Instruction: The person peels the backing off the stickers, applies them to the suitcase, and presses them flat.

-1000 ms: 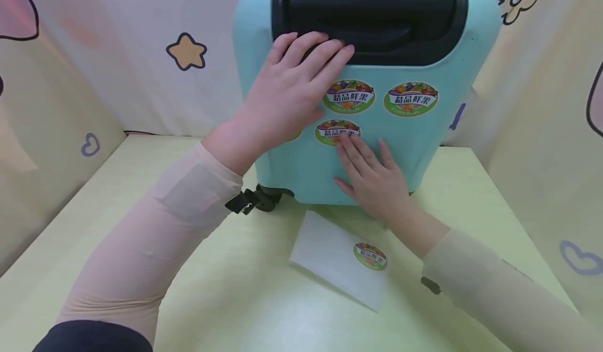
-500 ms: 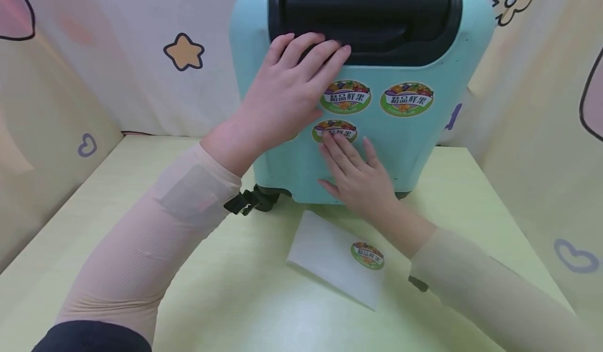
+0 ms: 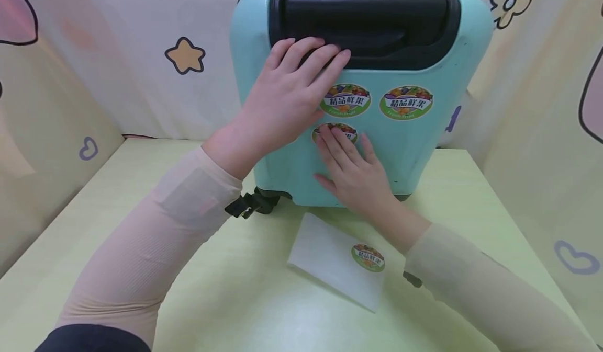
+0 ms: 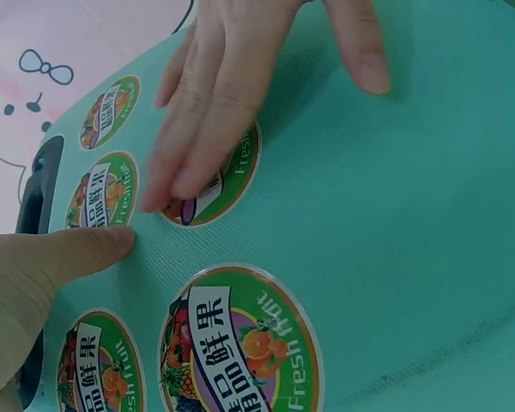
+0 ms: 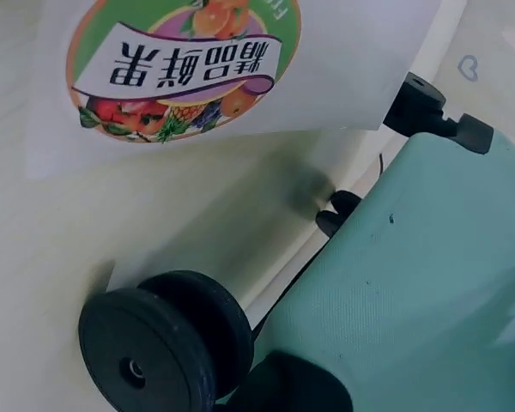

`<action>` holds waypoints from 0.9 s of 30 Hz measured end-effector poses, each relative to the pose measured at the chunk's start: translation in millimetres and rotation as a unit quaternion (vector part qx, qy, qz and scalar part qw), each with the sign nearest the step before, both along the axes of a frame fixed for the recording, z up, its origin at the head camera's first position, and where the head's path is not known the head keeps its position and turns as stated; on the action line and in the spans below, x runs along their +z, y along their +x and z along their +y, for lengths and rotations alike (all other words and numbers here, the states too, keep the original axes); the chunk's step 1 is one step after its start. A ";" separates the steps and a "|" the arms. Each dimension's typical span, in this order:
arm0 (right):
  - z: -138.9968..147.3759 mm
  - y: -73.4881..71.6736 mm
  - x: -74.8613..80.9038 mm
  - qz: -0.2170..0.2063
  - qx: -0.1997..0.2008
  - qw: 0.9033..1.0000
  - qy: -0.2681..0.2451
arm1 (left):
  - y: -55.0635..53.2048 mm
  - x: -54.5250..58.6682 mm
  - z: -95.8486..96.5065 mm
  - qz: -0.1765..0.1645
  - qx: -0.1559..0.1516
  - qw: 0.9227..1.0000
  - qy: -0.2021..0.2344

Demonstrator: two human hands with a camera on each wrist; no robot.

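A light blue suitcase with a black handle recess stands upright on the table. Flat against its upper left front lies my left hand, fingertips over the recess's lower edge, thumb beside an oval fruit sticker. My right hand has its fingers extended onto a lower oval sticker, partly covering it. Another sticker is to the upper right. The left wrist view also shows a lower-row sticker, hidden behind my left hand in the head view.
A white sheet bearing one fruit sticker lies on the pale table in front of the suitcase. Black wheels are at the suitcase's base. Printed cloth surrounds the table.
My right hand has slid left across the lower sticker, its fingers now covering more of the sticker's left part. My left hand stays in place on the suitcase.
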State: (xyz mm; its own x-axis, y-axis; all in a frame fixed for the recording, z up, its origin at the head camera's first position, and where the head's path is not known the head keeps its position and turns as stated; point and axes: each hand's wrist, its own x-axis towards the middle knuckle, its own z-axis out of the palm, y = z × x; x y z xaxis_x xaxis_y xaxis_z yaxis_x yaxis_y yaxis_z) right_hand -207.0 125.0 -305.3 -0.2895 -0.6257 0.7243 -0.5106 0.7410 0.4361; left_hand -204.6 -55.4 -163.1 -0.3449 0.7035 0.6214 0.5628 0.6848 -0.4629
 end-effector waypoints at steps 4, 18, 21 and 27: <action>3.4 -0.8 1.4 0.001 -0.010 1.000 -0.006 | -1.1 0.3 -0.2 0.012 -0.004 1.000 0.007; 16.5 2.8 0.6 0.016 -0.025 1.000 0.000 | 0.4 -2.1 0.4 -0.005 0.001 1.000 0.006; 20.2 4.0 0.5 0.015 -0.026 1.000 0.000 | 0.3 -2.6 0.9 -0.007 0.001 1.000 0.005; 24.4 4.6 0.7 0.002 -0.024 1.000 0.000 | -0.1 -2.2 1.3 -0.001 0.000 1.000 0.009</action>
State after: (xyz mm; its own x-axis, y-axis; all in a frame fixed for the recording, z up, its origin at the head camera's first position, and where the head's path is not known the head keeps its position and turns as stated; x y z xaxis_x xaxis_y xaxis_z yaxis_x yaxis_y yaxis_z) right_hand -202.4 149.5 -304.6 -0.3169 -0.6111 0.7254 -0.4722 0.7649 0.4381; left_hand -204.7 -54.1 -165.3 -0.3454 0.6921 0.6338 0.5639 0.6929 -0.4494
